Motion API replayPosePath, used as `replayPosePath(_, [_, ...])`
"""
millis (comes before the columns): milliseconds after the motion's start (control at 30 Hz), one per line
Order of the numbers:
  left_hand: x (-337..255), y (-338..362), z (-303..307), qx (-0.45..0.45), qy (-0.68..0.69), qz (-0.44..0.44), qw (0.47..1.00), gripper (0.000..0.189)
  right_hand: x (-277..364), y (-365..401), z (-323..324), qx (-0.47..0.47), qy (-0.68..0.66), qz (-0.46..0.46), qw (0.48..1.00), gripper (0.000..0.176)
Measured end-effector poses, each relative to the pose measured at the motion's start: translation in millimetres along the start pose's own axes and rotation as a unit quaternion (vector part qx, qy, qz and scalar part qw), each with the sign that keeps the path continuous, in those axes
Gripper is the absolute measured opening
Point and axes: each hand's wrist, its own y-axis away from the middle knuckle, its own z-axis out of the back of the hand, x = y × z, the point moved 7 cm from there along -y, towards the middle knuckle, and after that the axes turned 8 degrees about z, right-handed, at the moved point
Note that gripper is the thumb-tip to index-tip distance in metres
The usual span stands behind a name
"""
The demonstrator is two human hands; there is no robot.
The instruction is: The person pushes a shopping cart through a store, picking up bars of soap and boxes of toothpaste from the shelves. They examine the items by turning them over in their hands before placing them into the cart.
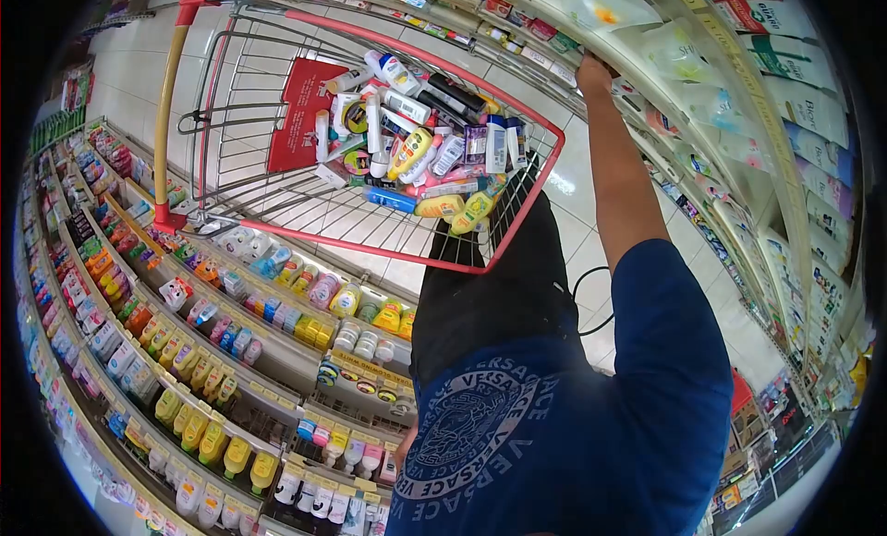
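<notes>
Head camera, looking down a shop aisle: a person in a blue printed shirt (554, 425) and black trousers (499, 286) stands between two runs of shelving. The right arm, bare below the short sleeve, stretches up and away from the body with the elbow nearly straight. It ends at the right hand (591, 72), which lies against the edge of a shelf (545, 48), just below a white pouch (601, 5). The fingers are turned away from the lens, so it cannot be told whether they are closed on anything or only touch the edge. The left hand is out of view.

A thin black cable (591, 300) loops beside the trousers, over the white floor (591, 176). Just beyond the legs stands a red-rimmed wire cart (416, 55), the end nearest the person heaped with tubes (416, 148) and small containers, and a red sign (300, 111) inside it. The cart stands to the left of the reaching arm, with bare floor between its rim and the hand. More refill packs (804, 92) fill the shelving at right, and rows of bottles (203, 434) line the racks at left.
</notes>
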Motion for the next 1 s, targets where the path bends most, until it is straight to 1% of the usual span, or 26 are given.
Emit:
replayPosePath(67, [4.1,2.6,0.0,-0.004,0.008,-0.001,1.000,0.066,-1.6,-2.9,-11.0,0.037,0.027,-0.013,0.999,0.050])
replayPosePath(100, [5.4,4.2,-0.1,-0.007,0.012,-0.002,1.000,0.066,-2.2,-4.1,-15.5,0.037,0.026,-0.013,0.999,0.050])
replayPosePath(167, [8.5,7.2,-1.0,-0.010,0.019,0.001,1.000,0.066,-4.7,-7.9,-16.0,-0.034,-0.019,0.001,0.999,0.050])
replayPosePath(200, [8.8,7.9,-1.8,-0.008,0.021,0.000,1.000,0.065,-16.3,-16.8,-27.0,-0.033,-0.022,0.003,0.999,0.050])
replayPosePath(233, [11.4,9.2,0.2,-0.009,0.026,0.001,1.000,0.065,-34.4,-27.0,-36.5,-0.098,0.021,-0.015,0.995,0.050])
replayPosePath(267, [14.5,12.2,1.3,-0.007,0.036,0.002,0.999,0.065,-31.4,-26.3,-43.4,-0.159,0.059,-0.029,0.985,0.051])
replayPosePath(300, [13.0,11.5,-2.7,0.002,0.038,0.003,0.999,0.065,-6.9,-6.9,-7.2,-0.125,0.157,-0.007,0.980,0.052])
replayPosePath(333, [14.7,13.1,-3.2,0.009,0.043,0.004,0.999,0.065,-28.7,-25.0,-37.5,-0.240,0.119,0.049,0.962,0.054])
replayPosePath(367, [16.6,15.2,-3.5,0.014,0.050,0.008,0.999,0.065,-24.2,-24.2,-37.5,-0.176,0.265,0.068,0.946,0.051])
replayPosePath(400, [17.5,20.3,-5.2,0.023,0.057,0.014,0.998,0.065,-26.1,-20.6,-37.8,-0.045,0.176,0.047,0.982,0.048])
replayPosePath(433, [18.7,23.1,-6.3,0.025,0.066,0.018,0.997,0.065,-39.4,-27.4,-55.2,0.084,0.042,0.011,0.995,0.043])
replayPosePath(467, [16.8,26.4,-7.5,0.026,0.073,0.020,0.997,0.066,-35.6,-27.4,-54.9,0.059,0.062,0.067,0.994,0.037])
replayPosePath(500, [13.6,25.2,-10.2,0.027,0.078,0.019,0.996,0.066,-44.3,-50.2,-79.8,-0.111,0.241,0.178,0.948,0.034])
replayPosePath(533, [8.6,23.9,-12.7,0.029,0.079,0.016,0.996,0.066,-55.2,-54.1,-87.1,0.033,0.070,0.080,0.994,0.033])
replayPosePath(567, [8.2,25.6,-15.2,0.029,0.086,0.028,0.995,0.066,-45.2,-49.2,-68.6,-0.010,0.112,0.097,0.989,0.032])
replayPosePath(633, [-4.7,21.7,-16.1,0.043,0.066,-0.033,0.996,0.066,-37.6,-37.6,-55.3,0.025,0.052,0.081,0.995,0.034])
replayPosePath(667, [-8.1,23.7,-27.5,0.094,0.064,-0.017,0.993,0.065,-32.0,-29.3,-48.5,0.028,0.054,0.084,0.995,0.034])
replayPosePath(700, [-12.5,24.0,-32.8,0.096,0.064,-0.016,0.993,0.065,-28.6,-24.7,-40.8,0.025,0.038,0.070,0.997,0.034])
replayPosePath(767, [-22.9,26.6,-40.2,0.107,0.027,-0.053,0.992,0.066,-20.1,-10.8,-26.7,0.022,0.025,0.052,0.998,0.034])
replayPosePath(800, [-22.5,21.3,-39.4,0.146,0.055,-0.033,0.987,0.065,-13.7,-1.3,-19.5,0.013,0.010,0.072,0.997,0.035])
replayPosePath(833, [-22.9,15.2,-35.8,0.148,0.051,-0.030,0.987,0.065,-8.2,4.4,-10.1,0.002,-0.007,0.091,0.996,0.036])
replayPosePath(867, [-26.5,11.9,-34.5,0.131,0.052,-0.046,0.989,0.064,-2.1,13.6,0.5,-0.067,-0.006,0.130,0.989,0.034])
replayPosePath(900, [-30.0,10.8,-36.1,0.114,0.052,-0.063,0.990,0.063,-1.7,22.6,3.5,-0.068,-0.003,0.128,0.989,0.034])
replayPosePath(967, [-34.6,9.6,-40.4,0.119,0.065,-0.068,0.988,0.061,9.4,43.2,26.1,-0.158,-0.068,0.182,0.968,0.032])
replayPosePath(1000, [-36.2,8.9,-40.8,0.129,0.069,-0.063,0.987,0.060,10.0,48.5,29.2,-0.126,-0.075,0.164,0.976,0.032])
